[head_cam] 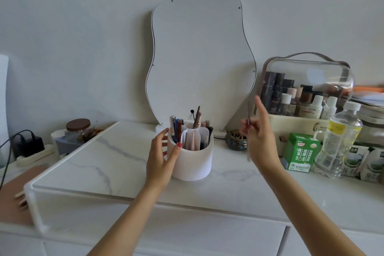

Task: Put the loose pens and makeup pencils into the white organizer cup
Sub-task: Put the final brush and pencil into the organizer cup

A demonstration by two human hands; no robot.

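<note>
White and round, the organizer cup [192,159] stands mid-worktop [239,183] just in front of a wavy-edged mirror [200,56], its compartments already crowded with upright pens and makeup pencils [188,133]. The left hand [161,157] curves open against the cup's left wall, fingers touching it. The right hand [259,135], raised just right of the cup, pinches a thin blurred pencil [248,131] held nearly upright. Farther right stand a green carton [301,151] and a clear bottle [338,139].

Green carton [300,151]: Chinese characters, barcode; cream case [299,125]: partial "Ser"; rest unreadable
</note>
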